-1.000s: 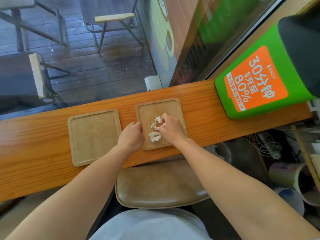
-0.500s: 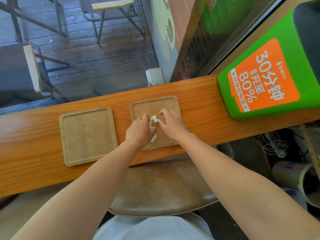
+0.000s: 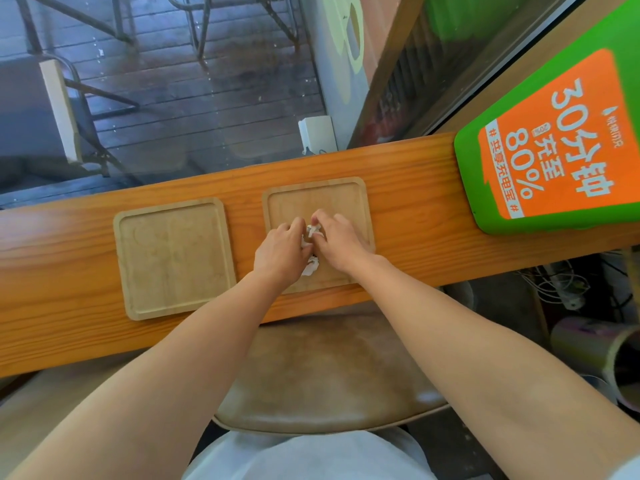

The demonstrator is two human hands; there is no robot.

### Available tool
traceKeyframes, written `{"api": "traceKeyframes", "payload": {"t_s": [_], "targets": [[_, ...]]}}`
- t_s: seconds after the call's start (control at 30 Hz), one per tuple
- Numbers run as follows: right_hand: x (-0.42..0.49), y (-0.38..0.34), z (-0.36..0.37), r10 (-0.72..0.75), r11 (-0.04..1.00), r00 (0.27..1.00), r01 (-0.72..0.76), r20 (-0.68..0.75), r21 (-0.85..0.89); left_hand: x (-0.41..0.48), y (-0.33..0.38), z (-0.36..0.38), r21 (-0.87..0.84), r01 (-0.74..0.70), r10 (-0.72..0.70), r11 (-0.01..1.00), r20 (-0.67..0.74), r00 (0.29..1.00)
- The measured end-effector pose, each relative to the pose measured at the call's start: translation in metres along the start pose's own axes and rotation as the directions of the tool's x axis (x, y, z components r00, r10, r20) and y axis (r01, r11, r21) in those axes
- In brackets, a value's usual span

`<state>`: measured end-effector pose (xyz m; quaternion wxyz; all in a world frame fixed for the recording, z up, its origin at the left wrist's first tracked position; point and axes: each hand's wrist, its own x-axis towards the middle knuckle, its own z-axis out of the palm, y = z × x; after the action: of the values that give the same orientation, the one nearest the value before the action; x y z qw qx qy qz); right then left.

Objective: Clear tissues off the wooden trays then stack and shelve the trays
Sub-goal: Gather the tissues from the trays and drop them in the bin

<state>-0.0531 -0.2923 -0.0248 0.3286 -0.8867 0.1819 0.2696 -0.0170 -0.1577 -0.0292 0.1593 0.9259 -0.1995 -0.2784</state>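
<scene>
While both hands meet over the right tray [image 3: 349,199], the left hand [image 3: 278,252] and right hand [image 3: 341,242] pinch crumpled white tissues [image 3: 313,231] between curled fingers (another scrap [image 3: 309,268] lies at the near edge, between the wrists). Just left on the wooden counter [image 3: 69,271] sits the second tray [image 3: 173,258], bare.

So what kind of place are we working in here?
Probably a café or small eatery: a wooden window counter with serving trays, a stool, and a green power-bank rental kiosk.
</scene>
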Motion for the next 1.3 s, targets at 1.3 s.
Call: {"api": "traceKeyframes", "payload": {"t_s": [1.3], "targets": [[-0.046,-0.006,0.040,0.038,0.999,0.996,-0.038,-0.083,-0.004,-0.055,-0.033,-0.014,-0.195,0.169,-0.145,0.966,0.131,0.981]]}}
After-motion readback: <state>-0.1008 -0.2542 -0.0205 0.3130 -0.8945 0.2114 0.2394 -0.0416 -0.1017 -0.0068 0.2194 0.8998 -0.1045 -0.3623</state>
